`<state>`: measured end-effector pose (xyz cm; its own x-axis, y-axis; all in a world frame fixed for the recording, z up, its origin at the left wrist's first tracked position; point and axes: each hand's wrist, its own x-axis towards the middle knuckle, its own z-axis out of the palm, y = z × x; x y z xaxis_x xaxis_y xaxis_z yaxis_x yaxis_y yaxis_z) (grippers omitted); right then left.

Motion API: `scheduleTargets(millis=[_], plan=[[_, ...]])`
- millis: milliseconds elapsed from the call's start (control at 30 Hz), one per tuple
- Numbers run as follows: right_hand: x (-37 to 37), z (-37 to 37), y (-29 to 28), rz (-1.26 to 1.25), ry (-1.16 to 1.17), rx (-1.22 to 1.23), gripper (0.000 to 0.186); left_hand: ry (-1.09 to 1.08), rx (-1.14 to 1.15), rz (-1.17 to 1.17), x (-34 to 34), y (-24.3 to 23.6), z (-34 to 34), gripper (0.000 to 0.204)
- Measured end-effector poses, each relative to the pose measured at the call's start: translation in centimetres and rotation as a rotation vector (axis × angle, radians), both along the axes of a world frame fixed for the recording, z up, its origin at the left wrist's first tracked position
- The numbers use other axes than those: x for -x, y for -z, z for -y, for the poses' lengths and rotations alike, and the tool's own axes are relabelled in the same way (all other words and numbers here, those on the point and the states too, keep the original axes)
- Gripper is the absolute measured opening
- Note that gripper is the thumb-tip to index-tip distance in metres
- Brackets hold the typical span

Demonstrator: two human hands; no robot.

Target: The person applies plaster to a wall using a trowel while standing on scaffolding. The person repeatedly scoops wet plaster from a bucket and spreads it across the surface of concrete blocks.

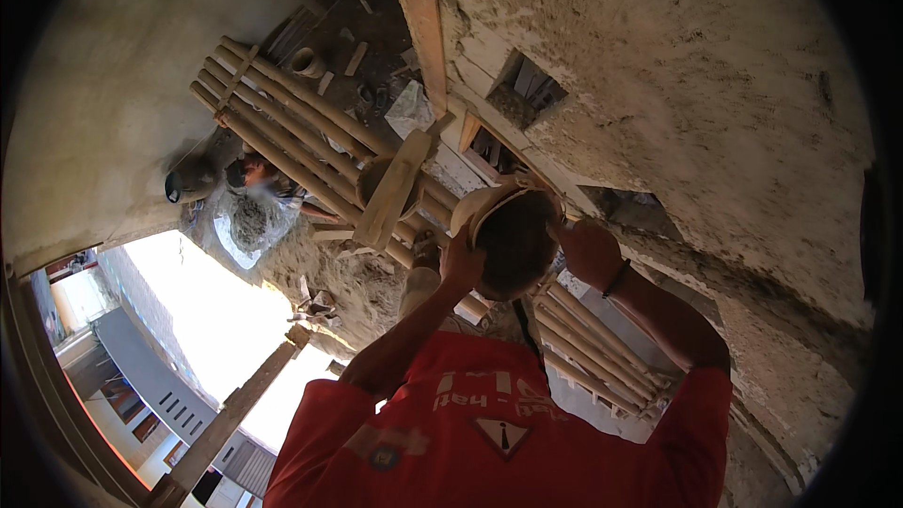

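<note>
A bucket (515, 243) with a dark inside and a pale, smeared rim is held up in front of my chest, its mouth tipped toward me. The fingers of my left hand (462, 261) are closed on the bucket's left side. On its right side, my right hand (590, 255) grips near the rim. What lies inside the bucket is too dark to make out. Just left of it, a long wooden board (395, 190) lies across a second round bucket (374, 179) on the bamboo poles.
A bamboo pole platform (282, 136) runs beneath me, high above the ground. Rough plastered wall (677, 85) with square openings rises on the right. Below left, another person (250, 172) is beside a mortar heap (250, 218) and a dark container (192, 179). A wooden post (235, 400) stands lower left.
</note>
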<state>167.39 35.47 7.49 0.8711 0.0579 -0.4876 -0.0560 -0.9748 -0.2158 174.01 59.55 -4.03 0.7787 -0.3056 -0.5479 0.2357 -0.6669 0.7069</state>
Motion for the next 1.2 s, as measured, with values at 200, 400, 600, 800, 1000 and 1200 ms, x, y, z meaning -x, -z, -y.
scheduleTargets(millis=[200, 400, 600, 800, 1000, 1200], plan=[[3.1, -1.3, 17.2, -0.093, 0.122, -0.126, 0.028, -0.060, -0.064, -0.034, 0.3, 3.4, 1.9, 0.063], [1.0, -4.2, 17.2, -0.217, -0.016, -0.185, 0.034, -0.166, -0.045, -0.035, 1.5, 14.7, 0.0, 0.066], [0.0, -2.3, 30.6, 0.022, 0.111, -0.074, 0.024, -0.275, 0.109, -0.013, 3.2, 27.8, -0.7, 0.059], [2.5, -5.3, 44.1, -0.173, 0.000, -0.101, 0.017, -0.231, 0.190, 0.135, 3.8, 38.5, 0.1, 0.069], [-1.4, -1.1, 46.6, -0.005, -0.068, 0.066, 0.028, -0.398, 0.376, 0.058, 5.1, 49.2, -1.6, 0.066], [-3.1, -4.1, 58.3, -0.041, -0.097, 0.193, 0.018, -0.440, 0.366, -0.044, 4.4, 55.4, -3.1, 0.069]])
